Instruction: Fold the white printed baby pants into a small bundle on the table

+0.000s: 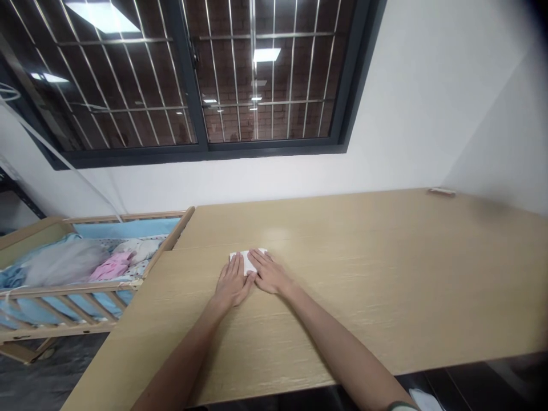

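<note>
A small white folded sheet (248,264), a tissue or thin cloth, lies flat on the light wood tabletop (363,274). My left hand (233,282) rests palm down on its left part, fingers stretched forward. On its right part lies my right hand (268,271), also palm down with the fingers out flat. The two thumbs come close together at the sheet's near edge. Both palms hide much of the sheet, so its full size does not show.
To the left stands a wooden crib (81,302) with blue lining, holding pink clothing (113,266) and bedding. A barred window (265,74) is in the wall behind the table. A small flat object (442,192) lies at the far right corner.
</note>
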The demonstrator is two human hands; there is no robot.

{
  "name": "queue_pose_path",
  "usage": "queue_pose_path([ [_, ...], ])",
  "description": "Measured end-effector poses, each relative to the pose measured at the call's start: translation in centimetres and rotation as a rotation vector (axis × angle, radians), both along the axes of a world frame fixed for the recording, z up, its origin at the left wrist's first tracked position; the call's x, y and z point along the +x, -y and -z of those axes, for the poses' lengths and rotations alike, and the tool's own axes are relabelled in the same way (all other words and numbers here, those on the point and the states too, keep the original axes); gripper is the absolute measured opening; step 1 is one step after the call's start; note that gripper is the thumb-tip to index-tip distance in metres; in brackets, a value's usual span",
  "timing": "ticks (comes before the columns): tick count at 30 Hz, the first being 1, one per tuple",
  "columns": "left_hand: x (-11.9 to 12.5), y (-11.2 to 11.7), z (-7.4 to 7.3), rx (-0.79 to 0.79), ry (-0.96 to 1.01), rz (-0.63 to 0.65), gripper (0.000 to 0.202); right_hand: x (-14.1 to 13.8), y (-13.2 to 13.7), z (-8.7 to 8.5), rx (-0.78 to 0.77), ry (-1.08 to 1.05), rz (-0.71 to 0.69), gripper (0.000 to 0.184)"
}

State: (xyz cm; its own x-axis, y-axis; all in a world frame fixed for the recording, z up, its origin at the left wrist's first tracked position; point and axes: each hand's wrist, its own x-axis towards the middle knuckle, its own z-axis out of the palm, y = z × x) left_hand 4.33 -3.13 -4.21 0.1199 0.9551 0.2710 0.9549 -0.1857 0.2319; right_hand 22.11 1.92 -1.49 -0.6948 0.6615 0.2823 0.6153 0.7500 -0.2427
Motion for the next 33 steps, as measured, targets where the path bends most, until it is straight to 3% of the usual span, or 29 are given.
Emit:
queue_pose_path([
  [4,-0.3,0.2,-0.1,0.075,-0.042,-0.007,0.077,1.4,-0.1,-0.5,-0.046,0.004,0.064,0.066],
  [7,-0.4,0.2,-0.6,0.114,-0.075,0.022,0.074,2.2,0.0,-1.1,0.008,-0.034,0.048,0.062],
  [10,-0.7,0.0,-1.3,0.085,-0.061,0.047,0.072,2.5,-0.1,-1.5,0.027,-0.061,-0.012,0.060],
  [14,-1.0,-0.3,-1.8,0.038,0.068,0.014,0.072,2.2,-0.6,-1.0,-0.081,-0.072,0.020,0.068],
  [19,-1.1,-0.4,-3.1,0.072,0.155,0.012,0.044,1.7,-0.8,-0.9,-0.025,-0.191,0.037,0.056],
  [22,-1.3,0.0,-4.7,0.120,0.226,0.004,0.034,1.5,-0.7,-1.6,-0.024,-0.370,0.144,0.043],
  [25,-1.2,0.4,-5.9,0.124,0.324,0.022,0.032,1.1,-0.7,-2.3,-0.184,-0.687,0.229,0.046],
  [28,-0.5,0.5,-6.0,0.081,0.419,0.005,0.033,1.0,-0.9,-2.6,-0.412,-0.926,0.212,0.056],
  [33,0.4,1.0,-4.7,-0.006,0.418,-0.122,0.031,1.5,-1.8,-1.7,-0.522,-0.913,0.172,0.074],
])
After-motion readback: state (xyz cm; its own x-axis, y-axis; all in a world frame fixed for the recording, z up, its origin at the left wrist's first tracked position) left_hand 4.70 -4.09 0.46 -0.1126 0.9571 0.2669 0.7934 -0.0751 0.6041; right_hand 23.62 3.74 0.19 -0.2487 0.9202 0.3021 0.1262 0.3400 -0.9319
